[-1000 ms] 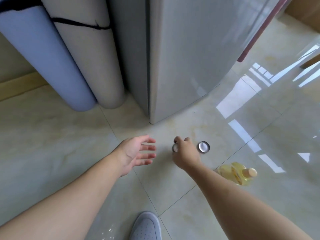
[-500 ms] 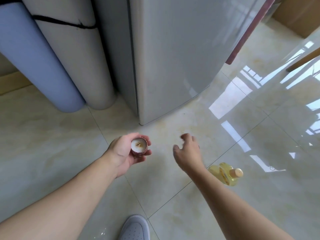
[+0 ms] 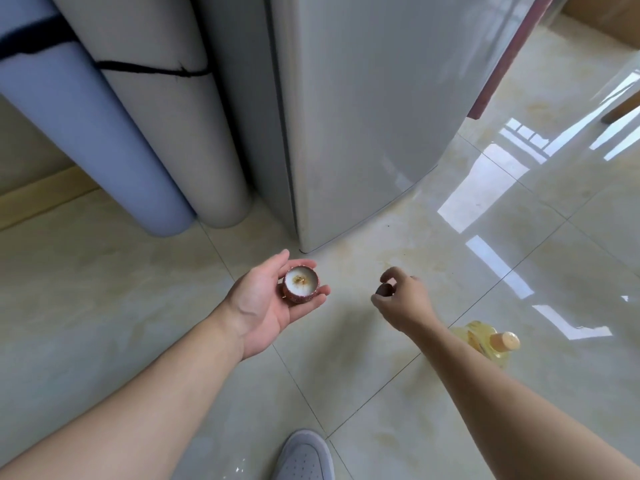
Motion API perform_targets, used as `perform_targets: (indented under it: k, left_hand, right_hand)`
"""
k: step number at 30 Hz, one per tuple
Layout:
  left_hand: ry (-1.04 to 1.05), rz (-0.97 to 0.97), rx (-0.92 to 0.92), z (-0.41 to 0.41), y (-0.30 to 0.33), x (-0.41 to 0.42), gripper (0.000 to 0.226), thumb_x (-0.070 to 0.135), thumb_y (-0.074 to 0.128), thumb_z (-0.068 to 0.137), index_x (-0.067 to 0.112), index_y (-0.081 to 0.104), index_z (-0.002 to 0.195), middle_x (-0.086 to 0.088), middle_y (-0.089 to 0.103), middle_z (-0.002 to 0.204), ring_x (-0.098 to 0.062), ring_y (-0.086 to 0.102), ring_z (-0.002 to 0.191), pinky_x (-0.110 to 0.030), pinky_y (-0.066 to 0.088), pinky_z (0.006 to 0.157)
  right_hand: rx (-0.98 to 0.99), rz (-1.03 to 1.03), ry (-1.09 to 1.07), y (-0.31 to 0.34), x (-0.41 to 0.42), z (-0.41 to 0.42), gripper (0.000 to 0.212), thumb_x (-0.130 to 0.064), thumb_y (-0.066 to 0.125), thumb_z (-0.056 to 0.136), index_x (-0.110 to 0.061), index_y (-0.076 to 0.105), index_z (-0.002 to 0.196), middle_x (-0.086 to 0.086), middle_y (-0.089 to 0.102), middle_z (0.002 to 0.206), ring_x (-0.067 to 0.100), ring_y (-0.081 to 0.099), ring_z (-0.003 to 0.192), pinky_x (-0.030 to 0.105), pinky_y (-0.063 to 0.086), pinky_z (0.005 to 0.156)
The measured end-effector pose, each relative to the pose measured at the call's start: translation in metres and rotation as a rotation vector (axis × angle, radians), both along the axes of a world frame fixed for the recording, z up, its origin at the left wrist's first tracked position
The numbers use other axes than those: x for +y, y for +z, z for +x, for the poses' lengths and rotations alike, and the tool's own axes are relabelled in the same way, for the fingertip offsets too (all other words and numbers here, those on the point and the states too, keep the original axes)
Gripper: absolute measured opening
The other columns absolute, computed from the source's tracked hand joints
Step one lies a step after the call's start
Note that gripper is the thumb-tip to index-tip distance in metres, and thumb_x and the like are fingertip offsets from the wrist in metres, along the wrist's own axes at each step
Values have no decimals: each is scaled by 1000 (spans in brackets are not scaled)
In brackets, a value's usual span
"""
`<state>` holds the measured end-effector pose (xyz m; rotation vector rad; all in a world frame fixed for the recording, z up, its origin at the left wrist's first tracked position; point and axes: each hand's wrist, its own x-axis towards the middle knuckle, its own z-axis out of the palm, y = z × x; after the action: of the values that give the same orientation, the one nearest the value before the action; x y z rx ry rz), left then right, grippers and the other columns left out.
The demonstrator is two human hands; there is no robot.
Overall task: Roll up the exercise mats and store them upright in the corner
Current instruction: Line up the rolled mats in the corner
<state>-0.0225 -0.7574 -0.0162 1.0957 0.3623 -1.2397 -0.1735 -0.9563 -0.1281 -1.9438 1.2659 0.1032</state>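
Beside the fridge [image 3: 363,116], the left hand [image 3: 266,303] cradles a small candle jar [image 3: 300,282] loosely — it could tip out — while the right hand [image 3: 401,299] pinches a dark lid [image 3: 383,290].

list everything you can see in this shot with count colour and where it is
rolled mats: 2, one pale blue and one beige, each with a black tie, standing upright side by side at upper left, beside the cabinet
cabinet: 1, grey, upper centre, standing on the floor
floor: glossy cream tiles, window glare at right
bottle: 1, yellow with a tan cap, on the floor at right, partly behind the right forearm
small candle tin: 1, red outside, white inside, in the left palm
small dark object: 1, pinched in the right fingers, too small to identify
shoe: 1, grey, bottom centre
hands: left hand cradles the tin; right hand pinches the dark object
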Motion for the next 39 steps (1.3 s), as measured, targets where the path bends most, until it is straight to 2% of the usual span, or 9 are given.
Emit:
perform_targets:
  k: [2, 5, 8, 12, 15, 19, 25, 34, 39]
  left_hand:
    - [8, -14, 6, -1, 7, 3, 57, 39, 49, 112, -11, 58, 138, -29, 61, 118, -49, 71, 113, -50, 62, 93]
    - [-30, -27, -15, -5, 21, 7, 60, 42, 48, 111, -11, 56, 137, -30, 65, 118, -47, 69, 119, -48, 61, 97]
    - [-152, -126, -48, -11, 42, 11, 65, 46, 43, 112, -11, 62, 135, -29, 67, 134, -36, 67, 124, -46, 55, 108]
    - [-192, -159, -104, -20, 65, 16, 58, 41, 50, 109, -8, 63, 135, -25, 69, 122, -35, 67, 112, -49, 45, 119]
    - [-195, -144, -203, -25, 75, 25, 38, 22, 54, 109, -6, 67, 131, -23, 71, 112, -34, 71, 104, -45, 55, 108]
    - [-195, -104, -311, -33, 80, 34, 30, 11, 49, 111, -10, 66, 125, -18, 75, 97, -26, 75, 90, -41, 63, 94]
    - [-246, -96, -438, -36, 74, 31, 30, 8, 56, 108, -6, 62, 134, -27, 72, 125, -41, 74, 110, -49, 61, 99]
    - [-346, -28, -619, -43, 55, 20, 41, -6, 60, 103, 4, 57, 142, -19, 76, 119, -34, 78, 99, -39, 64, 80]
    - [-399, 44, -587, -58, 45, -2, 20, 1, 56, 108, 6, 65, 125, -31, 72, 113, -36, 77, 86, -39, 65, 75]
  right_hand:
    - [-374, 254, -155, 45, 17, 5, 21, -12, 79, 88, -18, 65, 104, 11, 74, 101, 28, 75, 81, 30, 55, 66]
    - [-819, 485, -93, 117, 49, 2, 28, 6, 79, 89, 0, 60, 109, 9, 79, 103, 26, 77, 102, 34, 60, 87]
    - [-974, 552, 29, 149, 79, 1, 33, 11, 82, 83, 1, 62, 107, 8, 75, 114, 32, 72, 109, 41, 60, 89]
    - [-938, 428, 95, 152, 101, 5, 35, 5, 86, 76, -12, 70, 101, 4, 75, 121, 29, 70, 118, 52, 55, 103]
    - [-884, 321, 137, 158, 109, 4, 38, 6, 87, 76, -17, 72, 103, 0, 77, 118, 23, 71, 115, 55, 51, 107]
    - [-809, 247, 156, 164, 116, 1, 34, 1, 86, 80, -22, 73, 102, -5, 77, 114, 18, 70, 112, 51, 55, 100]
    - [-736, 460, 17, 172, 113, 1, 16, -29, 68, 104, -15, 76, 105, 8, 78, 97, 19, 71, 91, 31, 55, 79]
    - [-790, 457, -109, 162, 109, -5, 17, 2, 62, 101, -1, 73, 89, 3, 71, 68, 8, 62, 60, 20, 49, 58]
    - [-669, 428, -153, 147, 102, -18, 28, -13, 59, 106, -9, 75, 83, -4, 66, 64, 8, 58, 59, 23, 47, 59]
